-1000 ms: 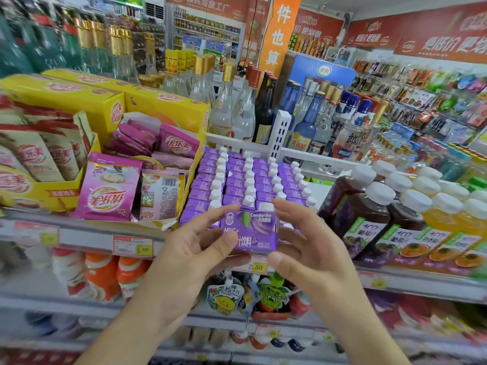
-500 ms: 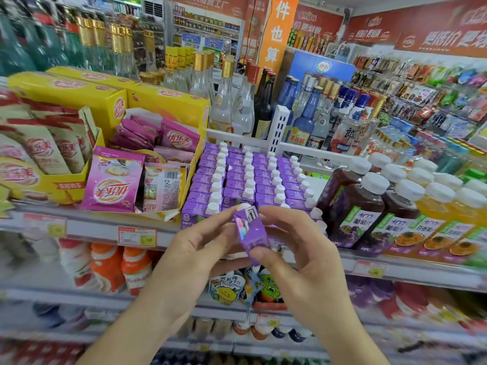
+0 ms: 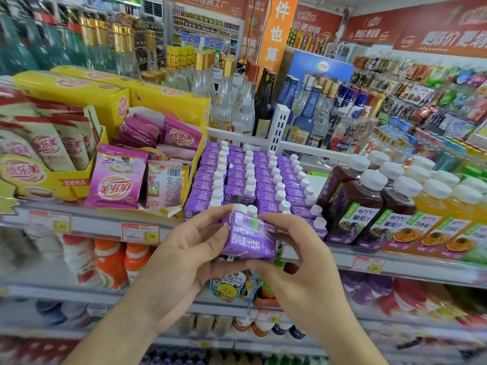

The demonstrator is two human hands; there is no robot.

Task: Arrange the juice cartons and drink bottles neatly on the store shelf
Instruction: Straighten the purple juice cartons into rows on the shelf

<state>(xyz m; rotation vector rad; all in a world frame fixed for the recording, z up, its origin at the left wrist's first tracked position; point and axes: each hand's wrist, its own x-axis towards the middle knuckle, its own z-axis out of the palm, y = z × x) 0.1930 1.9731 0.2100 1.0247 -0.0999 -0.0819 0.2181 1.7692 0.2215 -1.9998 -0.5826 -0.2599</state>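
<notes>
A small purple juice carton with a white cap is held upright in front of the shelf edge, its printed face toward me. My left hand grips its left side and my right hand grips its right side and bottom. Behind it, several rows of matching purple cartons fill the shelf. To their right stand dark grape juice bottles and orange juice bottles with white caps.
Yellow display boxes with pink and beige milk tea sachets sit left of the cartons. Glass liquor bottles stand behind a white divider rail. Lower shelves hold drink pouches and small bottles.
Both hands turned the purple carton: it faced me, then showed its narrow side, and now shows its front again, held a little lower and to the right.
</notes>
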